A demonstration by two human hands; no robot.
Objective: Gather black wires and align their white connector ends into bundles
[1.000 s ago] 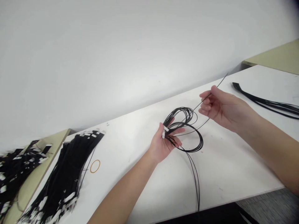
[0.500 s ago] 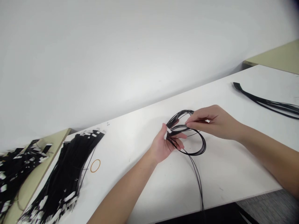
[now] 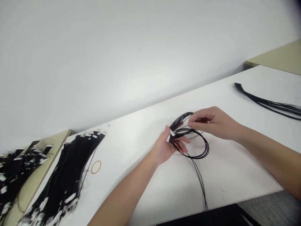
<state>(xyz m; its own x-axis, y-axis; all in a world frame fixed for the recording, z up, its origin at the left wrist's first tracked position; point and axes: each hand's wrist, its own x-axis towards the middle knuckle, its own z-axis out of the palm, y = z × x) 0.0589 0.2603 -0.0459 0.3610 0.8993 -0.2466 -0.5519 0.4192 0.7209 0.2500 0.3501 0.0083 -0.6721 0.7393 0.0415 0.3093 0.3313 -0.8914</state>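
My left hand (image 3: 168, 146) is closed around a coiled black wire harness (image 3: 199, 155), its thumb pressing near white connectors (image 3: 169, 135). The loops spread out to the right of the palm, above the white table. A few thin strands hang from the coil down past the table's front edge. My right hand (image 3: 205, 121) is at the upper right of the coil, thumb and fingertips pinched together on a thin black wire (image 3: 185, 126). The far part of the loops is hidden behind its fingers.
A pile of black wire harnesses (image 3: 68, 175) with white connectors lies at the table's left, with an orange rubber band (image 3: 96, 167) beside it. More harnesses (image 3: 21, 169) sit on a beige board at far left. Another black cable bundle (image 3: 265, 102) lies at right. A wall rises behind.
The coil and my left hand have shifted very slightly right and down. My right hand stays pinched at almost the same spot. The hanging strands have swung a little to the right.
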